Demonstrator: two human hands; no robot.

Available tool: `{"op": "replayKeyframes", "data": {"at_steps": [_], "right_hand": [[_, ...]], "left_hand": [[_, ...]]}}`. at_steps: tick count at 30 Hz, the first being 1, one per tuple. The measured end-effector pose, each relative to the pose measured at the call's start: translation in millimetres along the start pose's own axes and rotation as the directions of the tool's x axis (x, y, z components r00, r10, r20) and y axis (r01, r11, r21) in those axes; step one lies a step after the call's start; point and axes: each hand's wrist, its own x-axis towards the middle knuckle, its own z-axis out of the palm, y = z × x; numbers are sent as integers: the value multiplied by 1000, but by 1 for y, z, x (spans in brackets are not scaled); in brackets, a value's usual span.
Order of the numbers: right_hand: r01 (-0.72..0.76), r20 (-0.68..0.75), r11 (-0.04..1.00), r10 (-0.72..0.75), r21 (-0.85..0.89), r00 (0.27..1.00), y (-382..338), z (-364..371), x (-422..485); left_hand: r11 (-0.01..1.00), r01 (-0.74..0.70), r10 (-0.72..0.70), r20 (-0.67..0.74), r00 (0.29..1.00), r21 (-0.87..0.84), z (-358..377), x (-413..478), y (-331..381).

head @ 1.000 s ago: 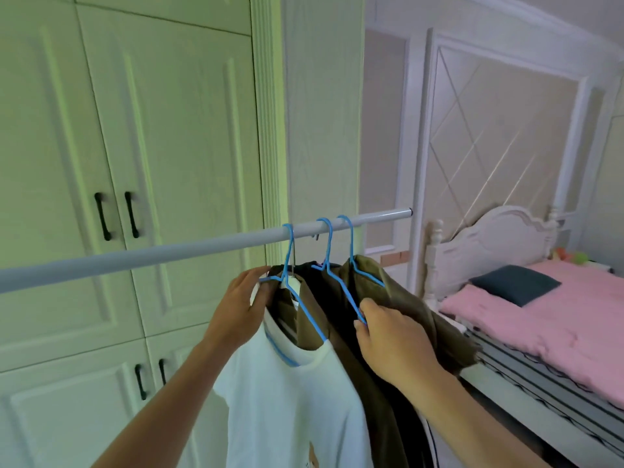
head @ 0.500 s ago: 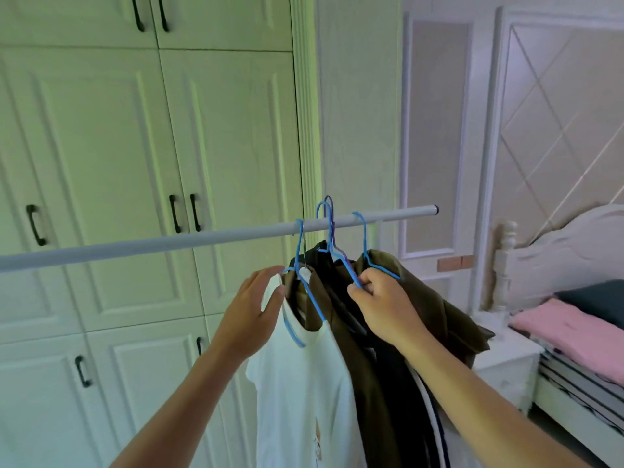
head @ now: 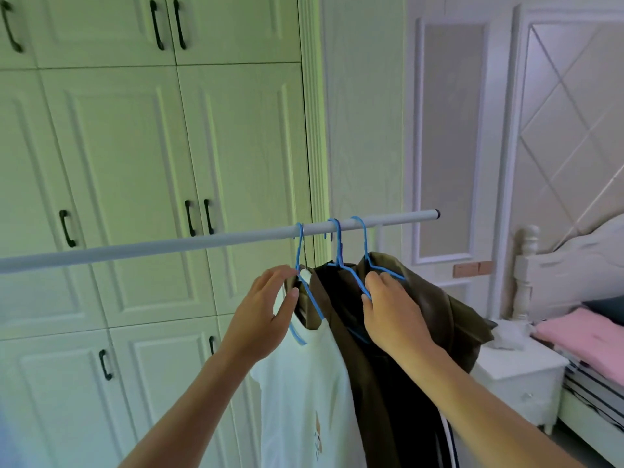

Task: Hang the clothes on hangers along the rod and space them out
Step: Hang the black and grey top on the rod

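Three blue hangers hung close together on the rod, all bunched toward its free end and leaving the long stretch to the left of them bare. The left hand sat at the neck of the nearest hanger, just below the rod, thumb and fingertips narrowed around the wire where the white T-shirt hung from it; whether the grip was firm or only a light touch could not be told. The right hand was curled around the sloping arm of the middle hanger, which carried a dark garment. Beyond it, nearest the rod's end, the third hanger held the brown jacket.

The rod ended open, with only a small cap, so a push toward that end would likely send the brown jacket's hanger off it. The hangers were thin wire and the garments overlapped, so sliding one along the rod might drag its neighbour by the cloth, or tilt it until the T-shirt's wide neck slipped off one shoulder. Spacing looked barely begun.

No open containers showed: the wardrobe behind the rod had all its doors shut, its contents hidden, and the small nightstand below the rod's end was closed too.
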Motion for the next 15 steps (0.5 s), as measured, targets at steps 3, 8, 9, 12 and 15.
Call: {"op": "replayKeyframes", "data": {"at_steps": [3,8,9,12,15], "right_hand": [[65,-49,996,-67,-59,997,-3,-8,4],[31,-62,994,-25,108,998,-9,-29,11],[22,-57,991,-14,133,998,-9,-36,12],[15,-31,980,-9,199,999,-7,-59,11],[8,1,968,-8,250,1000,2,-83,3]], "left_hand": [[995,-92,92,1,996,45,3,-1,12],[954,-266,248,137,959,139,12,-2,26],[945,-290,264,168,950,153,15,-2,28],[941,-305,272,212,939,147,20,-2,34],[936,-323,287,230,930,137,22,-3,37]]}}
